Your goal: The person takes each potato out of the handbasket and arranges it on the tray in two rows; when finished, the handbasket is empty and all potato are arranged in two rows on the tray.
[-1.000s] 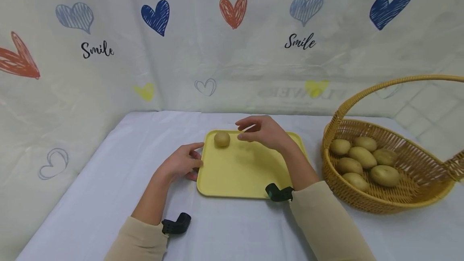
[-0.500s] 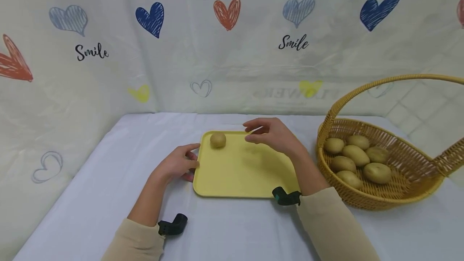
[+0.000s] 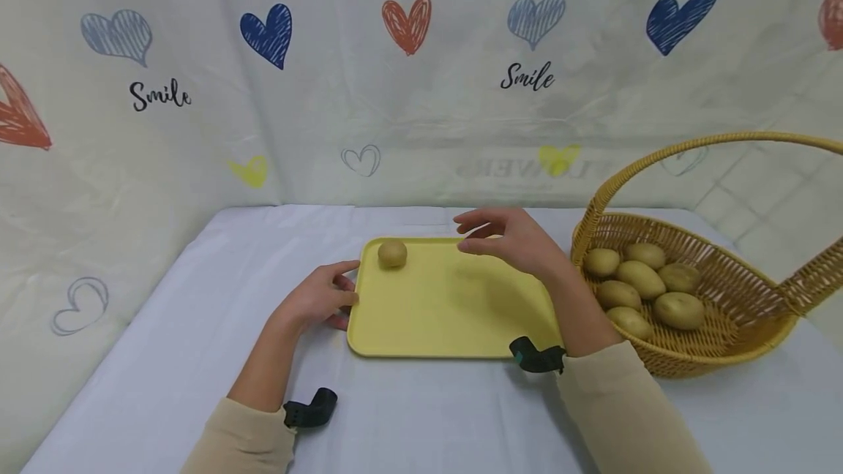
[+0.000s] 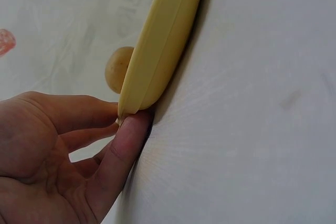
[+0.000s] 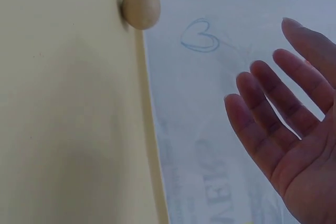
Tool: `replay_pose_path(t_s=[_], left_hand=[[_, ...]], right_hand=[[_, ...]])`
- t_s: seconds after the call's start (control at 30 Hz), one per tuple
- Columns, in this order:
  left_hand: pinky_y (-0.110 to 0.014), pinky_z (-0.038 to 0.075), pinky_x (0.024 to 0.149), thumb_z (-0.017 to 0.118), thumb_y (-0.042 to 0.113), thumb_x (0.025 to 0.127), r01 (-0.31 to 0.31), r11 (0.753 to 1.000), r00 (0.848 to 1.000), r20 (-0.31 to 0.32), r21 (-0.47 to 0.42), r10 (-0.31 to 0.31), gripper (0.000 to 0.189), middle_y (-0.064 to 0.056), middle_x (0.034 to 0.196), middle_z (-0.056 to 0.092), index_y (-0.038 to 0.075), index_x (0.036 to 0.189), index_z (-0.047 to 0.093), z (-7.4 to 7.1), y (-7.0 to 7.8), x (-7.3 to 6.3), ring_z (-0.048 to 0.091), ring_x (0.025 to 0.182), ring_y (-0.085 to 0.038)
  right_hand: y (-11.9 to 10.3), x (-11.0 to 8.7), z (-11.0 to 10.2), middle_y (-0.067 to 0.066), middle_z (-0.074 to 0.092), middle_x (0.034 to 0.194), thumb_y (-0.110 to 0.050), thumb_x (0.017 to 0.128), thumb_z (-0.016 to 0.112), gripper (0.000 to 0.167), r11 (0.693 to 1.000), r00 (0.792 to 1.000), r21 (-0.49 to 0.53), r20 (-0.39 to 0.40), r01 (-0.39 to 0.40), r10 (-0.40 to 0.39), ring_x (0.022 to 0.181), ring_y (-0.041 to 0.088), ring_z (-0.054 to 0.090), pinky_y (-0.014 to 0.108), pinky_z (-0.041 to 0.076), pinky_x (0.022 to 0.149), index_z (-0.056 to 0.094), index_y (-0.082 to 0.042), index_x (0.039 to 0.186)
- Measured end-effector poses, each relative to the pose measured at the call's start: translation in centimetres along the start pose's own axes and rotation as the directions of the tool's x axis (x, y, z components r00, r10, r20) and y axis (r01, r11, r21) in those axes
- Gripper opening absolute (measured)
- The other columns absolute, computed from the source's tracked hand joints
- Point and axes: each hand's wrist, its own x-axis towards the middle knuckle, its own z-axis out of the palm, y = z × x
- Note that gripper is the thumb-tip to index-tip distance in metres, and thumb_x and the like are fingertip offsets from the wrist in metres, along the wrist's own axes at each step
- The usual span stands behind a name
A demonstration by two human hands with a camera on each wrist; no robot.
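Note:
My left hand (image 3: 323, 295) is at the left edge of the yellow tray (image 3: 421, 320), its fingertips touching the side and rim. In the left wrist view, the thumb (image 4: 128, 140) presses against the tray's outer wall. One potato (image 3: 392, 254) sits in the far left corner of the tray. Above the tray's far right part hovers my right hand (image 3: 510, 236), fingers spread and slightly bent. Nothing lies in its palm in the right wrist view, where the potato (image 5: 142, 7) appears past the fingers, near the rim.
A wicker basket (image 3: 744, 368) with a tall arched handle (image 3: 658, 155) stands right of the tray, close to my right forearm. Several potatoes (image 3: 640, 280) lie in it. White cloth (image 3: 421, 415) covers the table, and a printed sheet (image 3: 316, 108) hangs behind.
My right hand has moved right, away from the potato in the tray's corner. My left hand stays at the tray's edge. The whole head view has shifted slightly.

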Motion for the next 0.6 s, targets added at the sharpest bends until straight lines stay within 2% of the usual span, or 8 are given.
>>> replay_pose_path(t_s=[0.37,0.6], left_hand=[[-0.032,0.063,0.066,0.062,0.004,0.096,0.001,1.0,1.0,-0.001,-0.005,-0.001,0.07,-0.015,0.121,0.052,0.012,0.161,0.037,-0.1,-0.1,-0.1,0.064,0.091,-0.022],[-0.033,0.064,0.067,0.062,0.003,0.096,0.016,1.0,1.0,-0.009,-0.007,-0.016,0.07,-0.016,0.121,0.052,0.013,0.161,0.037,0.0,-0.1,0.0,0.064,0.088,-0.023]], right_hand=[[-1.1,-1.1,-2.1,0.004,0.069,0.133,-0.035,0.093,0.078,0.045,0.999,0.999,-0.02,0.028,-0.03,0.031,0.119,0.018,0.067,0.043,0.052,0.101,0.068,-0.022,0.135],[-1.8,-2.0,-3.2,-0.001,0.07,0.129,-0.035,0.094,0.078,0.043,0.999,1.0,-0.043,0.017,-0.026,0.026,0.116,0.015,0.068,0.039,0.053,0.101,0.069,-0.024,0.135]])
